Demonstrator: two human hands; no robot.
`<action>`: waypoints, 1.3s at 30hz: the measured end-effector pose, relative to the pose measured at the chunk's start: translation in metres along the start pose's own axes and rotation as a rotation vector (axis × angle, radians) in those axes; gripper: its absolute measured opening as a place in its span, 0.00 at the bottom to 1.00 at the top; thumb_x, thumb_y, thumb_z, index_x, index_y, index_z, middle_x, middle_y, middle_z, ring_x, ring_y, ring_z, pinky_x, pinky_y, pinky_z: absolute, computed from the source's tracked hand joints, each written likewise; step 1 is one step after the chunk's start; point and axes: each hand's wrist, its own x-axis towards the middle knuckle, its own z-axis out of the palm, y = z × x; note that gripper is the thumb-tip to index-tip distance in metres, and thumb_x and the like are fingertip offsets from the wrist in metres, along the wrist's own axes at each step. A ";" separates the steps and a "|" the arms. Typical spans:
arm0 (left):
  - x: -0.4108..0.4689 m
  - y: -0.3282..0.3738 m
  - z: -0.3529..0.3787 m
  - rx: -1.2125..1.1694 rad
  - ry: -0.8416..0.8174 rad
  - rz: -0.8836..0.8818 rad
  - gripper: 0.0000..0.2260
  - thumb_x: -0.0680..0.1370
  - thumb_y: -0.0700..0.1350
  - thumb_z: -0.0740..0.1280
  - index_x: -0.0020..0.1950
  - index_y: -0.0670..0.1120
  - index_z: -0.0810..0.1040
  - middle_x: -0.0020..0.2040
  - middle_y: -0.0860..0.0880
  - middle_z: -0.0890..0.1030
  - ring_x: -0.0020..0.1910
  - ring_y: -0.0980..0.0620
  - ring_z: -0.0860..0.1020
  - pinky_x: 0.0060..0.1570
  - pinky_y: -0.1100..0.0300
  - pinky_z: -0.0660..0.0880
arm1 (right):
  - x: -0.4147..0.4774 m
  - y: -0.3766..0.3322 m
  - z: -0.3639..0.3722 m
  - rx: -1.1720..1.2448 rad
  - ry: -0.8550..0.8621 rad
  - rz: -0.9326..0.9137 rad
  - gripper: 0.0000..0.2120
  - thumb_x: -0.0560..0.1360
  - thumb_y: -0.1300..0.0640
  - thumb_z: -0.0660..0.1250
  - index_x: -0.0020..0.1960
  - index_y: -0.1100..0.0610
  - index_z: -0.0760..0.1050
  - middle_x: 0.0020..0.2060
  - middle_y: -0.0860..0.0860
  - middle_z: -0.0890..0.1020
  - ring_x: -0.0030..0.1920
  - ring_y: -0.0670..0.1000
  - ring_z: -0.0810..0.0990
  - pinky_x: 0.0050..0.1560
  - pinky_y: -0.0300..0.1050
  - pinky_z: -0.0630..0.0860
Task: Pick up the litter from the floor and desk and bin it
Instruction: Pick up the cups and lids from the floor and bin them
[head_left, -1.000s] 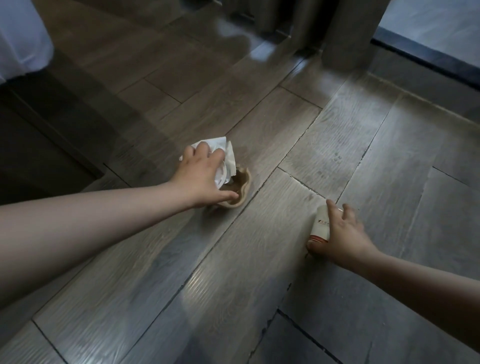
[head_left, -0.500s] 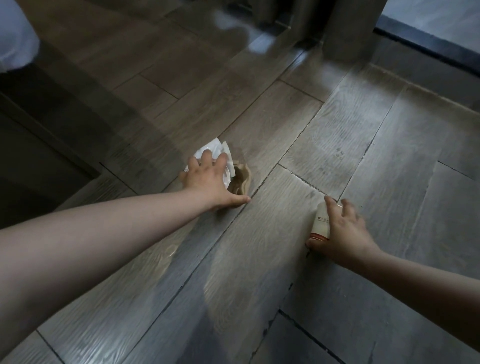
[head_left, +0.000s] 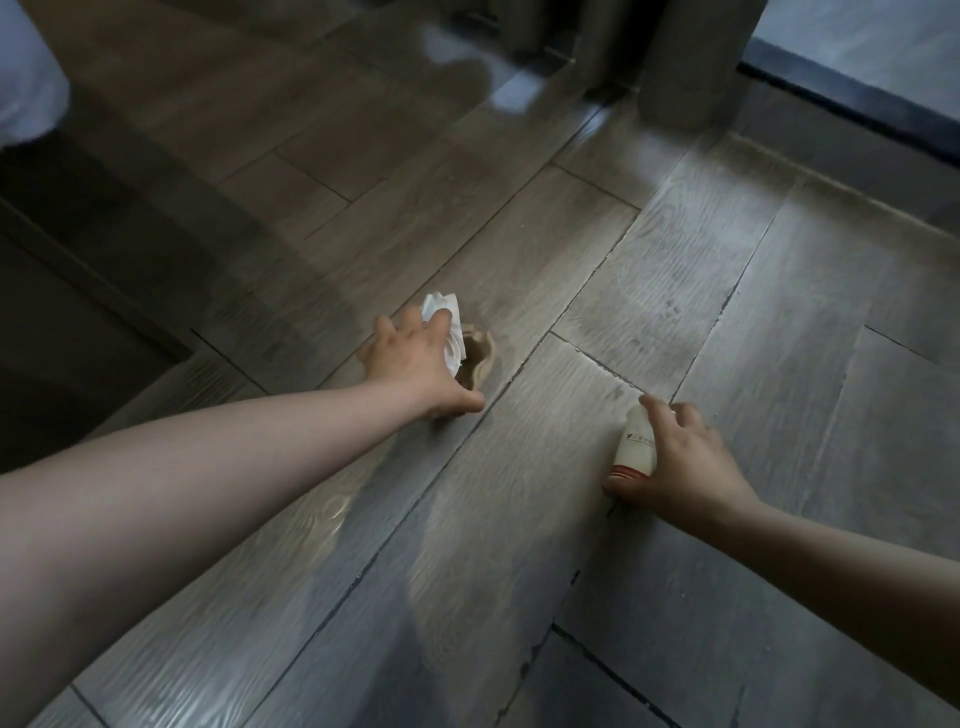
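Note:
My left hand (head_left: 415, 364) reaches down to the wooden floor and closes over a crumpled white tissue (head_left: 444, 317) and a crushed brown paper cup (head_left: 478, 358) that lies on its side under my palm. Fingers cover most of the tissue; my thumb rests on the floor beside the cup. My right hand (head_left: 680, 462) grips a small white paper cup with a red rim (head_left: 635, 447), lying on its side on the floor to the right. No bin is in view.
Grey wood-grain floor planks (head_left: 519, 519) fill the view. Heavy curtain folds (head_left: 685, 57) hang at the top, beside a dark skirting edge (head_left: 857, 114). A dark piece of furniture (head_left: 78, 322) and white bedding (head_left: 26, 78) stand at the left.
My left hand has pressed further over the tissue and brown cup, gathering them tighter. The right hand stays on the white cup. The camera has shifted slightly.

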 end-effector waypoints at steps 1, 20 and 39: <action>0.000 -0.001 -0.001 -0.001 0.002 0.011 0.41 0.59 0.67 0.70 0.68 0.55 0.62 0.67 0.48 0.65 0.63 0.42 0.63 0.52 0.52 0.68 | -0.001 -0.001 -0.002 0.006 0.005 -0.008 0.46 0.65 0.43 0.75 0.75 0.51 0.55 0.66 0.55 0.66 0.64 0.59 0.68 0.62 0.51 0.68; -0.045 -0.027 -0.050 -0.163 -0.030 0.062 0.43 0.59 0.64 0.70 0.71 0.58 0.59 0.67 0.49 0.64 0.62 0.43 0.65 0.58 0.54 0.68 | 0.015 -0.044 -0.041 0.316 0.128 -0.107 0.41 0.64 0.42 0.76 0.71 0.50 0.62 0.63 0.47 0.69 0.62 0.49 0.70 0.56 0.41 0.66; -0.100 0.016 -0.064 -0.244 -0.236 -0.040 0.42 0.60 0.64 0.72 0.70 0.60 0.58 0.64 0.54 0.63 0.64 0.48 0.62 0.59 0.55 0.67 | -0.060 -0.040 -0.069 0.444 0.072 0.086 0.41 0.59 0.41 0.79 0.68 0.47 0.68 0.53 0.39 0.71 0.52 0.37 0.69 0.52 0.33 0.64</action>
